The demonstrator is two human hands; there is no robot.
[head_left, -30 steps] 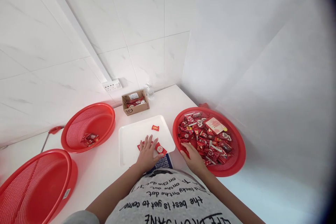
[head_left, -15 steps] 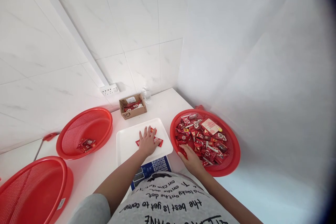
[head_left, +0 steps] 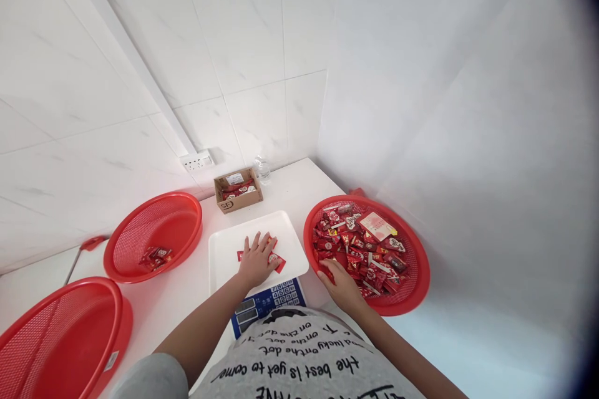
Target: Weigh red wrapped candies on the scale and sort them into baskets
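My left hand (head_left: 256, 263) lies with its fingers spread on the white weighing tray (head_left: 224, 262) of a scale. Beneath and around its fingers are a few red-wrapped candies (head_left: 279, 260), partly covered by the hand. My right hand (head_left: 340, 283) is hooked over the near left rim of a red plastic basket (head_left: 418, 299), with the thumb near the rim and the fingers inside. Many red candy packets (head_left: 374, 274) fill that basket, and a pink card (head_left: 377, 225) rests on top of them.
Left of the scale is a red basket (head_left: 189, 243) with several candy packets; another red basket (head_left: 120, 318) stands nearer. Behind the tray are a small cardboard box (head_left: 241, 201) of red packets and a clear plastic bottle (head_left: 262, 171). The scale's blue keypad (head_left: 285, 294) faces me.
My left hand has slid a little left and toward me on the tray, and the candies under it have shifted. My right hand stays at the basket rim.
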